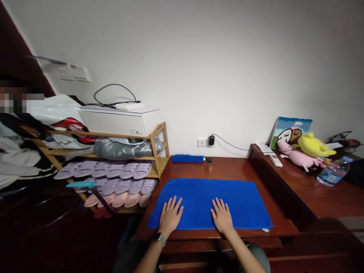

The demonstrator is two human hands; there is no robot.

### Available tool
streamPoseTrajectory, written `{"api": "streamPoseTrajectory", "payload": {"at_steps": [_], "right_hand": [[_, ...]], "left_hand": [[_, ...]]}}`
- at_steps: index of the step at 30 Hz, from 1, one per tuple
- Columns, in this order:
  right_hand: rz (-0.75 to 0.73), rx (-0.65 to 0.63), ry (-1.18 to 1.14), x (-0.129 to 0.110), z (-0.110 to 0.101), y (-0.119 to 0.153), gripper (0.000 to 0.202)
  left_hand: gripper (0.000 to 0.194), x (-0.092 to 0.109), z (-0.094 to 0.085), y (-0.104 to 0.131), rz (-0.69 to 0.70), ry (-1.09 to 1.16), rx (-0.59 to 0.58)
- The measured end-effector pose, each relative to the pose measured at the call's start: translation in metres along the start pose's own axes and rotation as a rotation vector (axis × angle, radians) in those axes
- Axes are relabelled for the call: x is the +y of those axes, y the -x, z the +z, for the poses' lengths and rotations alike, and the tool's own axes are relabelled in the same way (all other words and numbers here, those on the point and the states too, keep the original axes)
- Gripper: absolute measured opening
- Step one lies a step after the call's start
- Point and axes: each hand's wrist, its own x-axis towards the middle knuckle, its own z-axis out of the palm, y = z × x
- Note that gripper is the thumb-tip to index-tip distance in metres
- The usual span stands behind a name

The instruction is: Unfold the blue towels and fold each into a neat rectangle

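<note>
A blue towel (199,197) lies spread flat on the reddish-brown wooden table (227,167), with a small white tag at its front right corner. Resting palm down on its left part is my left hand (170,216), fingers spread, a watch on the wrist. My right hand (222,218) lies flat on the same towel, right of the middle, its fingers slightly apart. Neither hand grips anything. Behind, against the wall, sits a folded blue cloth (188,158).
To the left, a wooden rack (160,163) holds several slippers (125,170) and a white box (113,121). A person sits at far left. On the raised surface at right are plush toys (315,146), a remote (275,160) and a water bottle (334,172).
</note>
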Motion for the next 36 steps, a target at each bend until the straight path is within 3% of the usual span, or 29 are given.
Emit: {"api": "streamPoseTrajectory", "payload": {"at_steps": [3,5,8,11,17,23,26,29,33,36], "right_hand": [[0.147,0.02,0.075,0.066,-0.012,0.009,0.065],[0.257,0.039,0.12,0.119,-0.016,0.017,0.067],[0.364,0.065,0.143,0.186,-0.013,0.029,0.07],[0.354,0.11,0.13,0.22,-0.005,0.035,0.072],[0.355,0.096,0.139,0.222,0.003,0.034,0.076],[0.342,0.138,0.102,0.22,0.003,0.036,0.077],[0.342,0.171,0.082,0.218,0.003,0.037,0.076],[0.356,0.189,0.08,0.216,0.002,0.036,0.074],[0.365,0.166,0.093,0.213,-0.004,0.033,0.075],[0.368,0.143,0.091,0.212,-0.009,0.032,0.075]], "left_hand": [[0.061,-0.051,-0.021,0.005,-0.104,-0.094,-0.003],[0.062,-0.068,-0.028,0.013,-0.124,-0.131,0.009],[0.061,-0.07,-0.029,0.031,-0.111,-0.151,0.036],[0.061,-0.062,-0.027,0.044,-0.112,-0.142,0.06],[0.059,-0.062,-0.034,0.035,-0.124,-0.094,0.057],[0.056,-0.056,-0.041,-0.007,0.017,-0.062,0.081],[0.059,-0.051,-0.033,-0.031,0.04,-0.025,-0.007],[0.062,-0.05,-0.018,-0.047,-0.047,-0.038,-0.036],[0.063,-0.053,-0.003,-0.05,-0.078,-0.056,0.009],[0.062,-0.052,-0.008,-0.05,-0.076,-0.061,0.017]]}}
